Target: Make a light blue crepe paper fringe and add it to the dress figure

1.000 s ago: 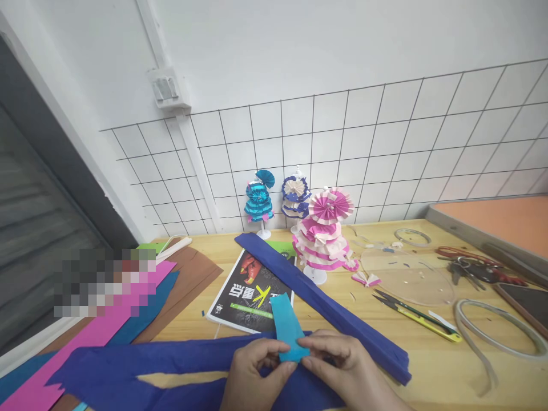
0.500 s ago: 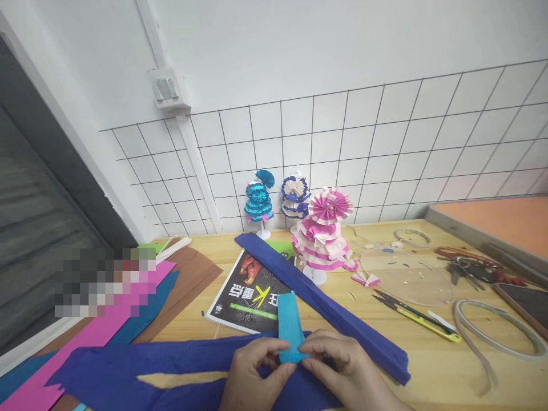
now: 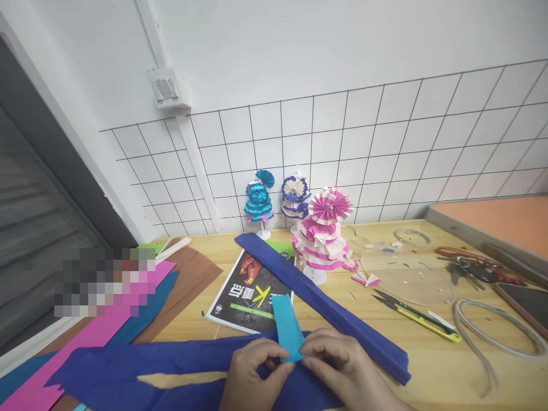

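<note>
You pinch the lower end of a light blue paper strip [image 3: 287,326] between your left hand [image 3: 252,374] and right hand [image 3: 342,371], just above the dark blue crepe paper [image 3: 171,365] on the wooden table [image 3: 428,365]. A booklet [image 3: 248,291], paper dolls [image 3: 323,234] and snips [image 3: 415,315] lie farther off, before a white wall with a wire grid [image 3: 385,148]. Your wrists are cut off by the lower edge; a patch at left is blurred.

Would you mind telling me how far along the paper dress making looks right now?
Done: three pleated paper dresses, pink, teal and blue-white, stand by the wall. In hand: the left hand and right hand pinch a light blue strip, not yet visibly pleated. Left: dark blue crepe paper lies uncut beneath.
</note>
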Motion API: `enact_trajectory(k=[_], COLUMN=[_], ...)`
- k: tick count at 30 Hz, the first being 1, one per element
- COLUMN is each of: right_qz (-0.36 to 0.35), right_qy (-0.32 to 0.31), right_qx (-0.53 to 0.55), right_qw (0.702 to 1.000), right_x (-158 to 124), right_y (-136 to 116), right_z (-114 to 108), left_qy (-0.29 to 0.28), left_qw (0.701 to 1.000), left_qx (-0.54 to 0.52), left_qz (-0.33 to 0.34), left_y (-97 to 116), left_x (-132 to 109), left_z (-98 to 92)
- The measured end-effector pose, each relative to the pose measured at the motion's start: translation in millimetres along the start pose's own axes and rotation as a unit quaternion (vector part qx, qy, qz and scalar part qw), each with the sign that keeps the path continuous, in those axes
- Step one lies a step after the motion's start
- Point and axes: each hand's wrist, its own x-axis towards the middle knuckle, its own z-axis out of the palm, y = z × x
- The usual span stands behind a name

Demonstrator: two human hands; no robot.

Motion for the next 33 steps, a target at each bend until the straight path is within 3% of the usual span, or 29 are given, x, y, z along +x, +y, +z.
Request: enact_trajectory(k=[7,19,23,27,33], right_qz=[-0.007,0.014,0.038,0.069,0.051], right_qy=[-0.013,-0.010,-0.006,-0.005,-0.013], right_qx=[0.007,0.001,0.014,0.035,0.010], right_qw=[1.000,1.000,0.999,0.997,0.999], right_x=[1,2,1,0,0], right_y=[-2,2,5,4,-1], right_z=[-1,-2,2,4,2], left_qy=[0.005,-0.006,-0.023,0.004,0.022], left_qw=[0.998,1.000,0.999,0.998,0.990], left_qx=[-0.044,-0.001,-0.008,-0.038,-0.110], left_qz=[-0.045,-0.007,-0.027,-0.056,-0.091], left_y=[-3,-3,-3,-3,-3], left_x=[-3,-3,-2,-2,-5], left_z=[2.3,-1.8,-1.1,2.3,8.9])
